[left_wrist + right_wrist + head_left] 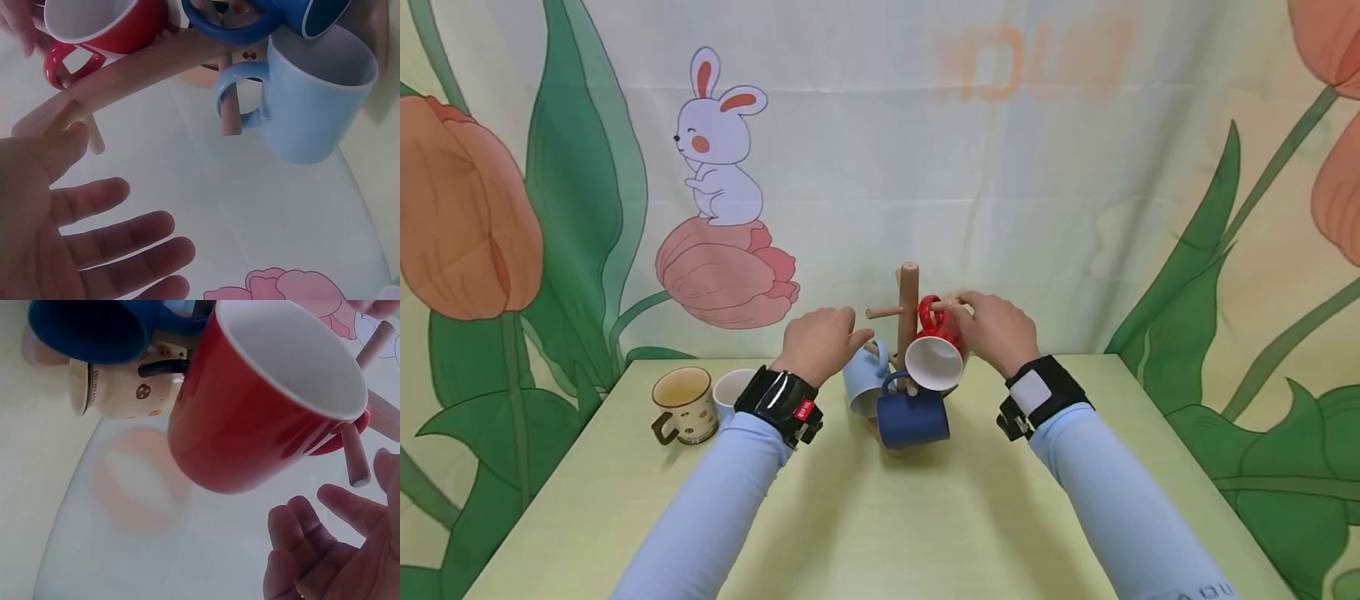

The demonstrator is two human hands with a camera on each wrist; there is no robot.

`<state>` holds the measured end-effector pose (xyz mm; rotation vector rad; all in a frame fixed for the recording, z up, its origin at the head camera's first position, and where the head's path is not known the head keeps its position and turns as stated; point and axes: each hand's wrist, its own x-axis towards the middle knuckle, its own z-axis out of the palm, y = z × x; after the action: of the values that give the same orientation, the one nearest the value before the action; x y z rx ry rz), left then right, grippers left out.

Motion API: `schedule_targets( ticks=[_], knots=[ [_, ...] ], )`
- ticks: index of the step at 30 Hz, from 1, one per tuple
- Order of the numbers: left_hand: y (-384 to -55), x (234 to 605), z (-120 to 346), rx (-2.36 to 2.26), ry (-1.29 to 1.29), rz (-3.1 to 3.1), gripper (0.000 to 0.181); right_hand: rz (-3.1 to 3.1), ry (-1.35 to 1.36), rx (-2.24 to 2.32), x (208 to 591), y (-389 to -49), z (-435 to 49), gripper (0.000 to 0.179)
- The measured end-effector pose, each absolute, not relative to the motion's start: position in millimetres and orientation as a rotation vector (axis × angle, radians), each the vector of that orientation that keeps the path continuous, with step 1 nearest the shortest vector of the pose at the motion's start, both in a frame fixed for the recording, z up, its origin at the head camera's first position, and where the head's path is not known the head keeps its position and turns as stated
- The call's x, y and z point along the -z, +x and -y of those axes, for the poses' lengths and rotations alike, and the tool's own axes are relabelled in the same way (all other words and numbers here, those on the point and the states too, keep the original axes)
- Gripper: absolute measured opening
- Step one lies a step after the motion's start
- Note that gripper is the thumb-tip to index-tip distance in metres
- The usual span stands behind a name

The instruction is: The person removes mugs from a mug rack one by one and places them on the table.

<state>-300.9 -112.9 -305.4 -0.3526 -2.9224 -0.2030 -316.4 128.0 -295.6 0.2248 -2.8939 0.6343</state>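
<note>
A wooden mug tree (908, 287) stands on the table, carrying several mugs by their handles. The red mug (936, 360), white inside, hangs from an upper peg at its right. My right hand (998, 332) is beside that peg; in the right wrist view its fingers (353, 509) are loosely bent, apart from the red mug (250, 412). On the left side my left hand (822, 343) is held near the pegs, its fingers spread and holding nothing in the left wrist view. Lower down hang a light blue mug (315, 103) and a dark blue mug (913, 418).
A cream mug with cookie prints (131, 390) is behind the red one on the tree. At the table's left stand a patterned brown-rimmed mug (694, 419) and a white-and-blue mug (730, 388), partly hidden by my left wrist. A printed curtain (1037, 208) hangs behind the table.
</note>
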Motion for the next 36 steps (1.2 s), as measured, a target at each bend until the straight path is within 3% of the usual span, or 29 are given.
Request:
schedule_targets(
  ticks=[6,20,36],
  knots=[
    [-298.4,315.6,124.0,0.212,-0.32,2.962,0.045,2.855,0.226,-0.636,300.7,-312.3,-139.9,0.058],
    [-286.1,341.5,144.3,0.237,-0.332,3.049,0.053,2.828,0.283,-0.467,337.9,-309.9,-162.5,0.047],
    [-273.2,375.6,143.7,0.247,-0.376,3.196,0.053,2.672,0.579,-0.422,380.9,-313.7,-159.4,0.107]
  ],
)
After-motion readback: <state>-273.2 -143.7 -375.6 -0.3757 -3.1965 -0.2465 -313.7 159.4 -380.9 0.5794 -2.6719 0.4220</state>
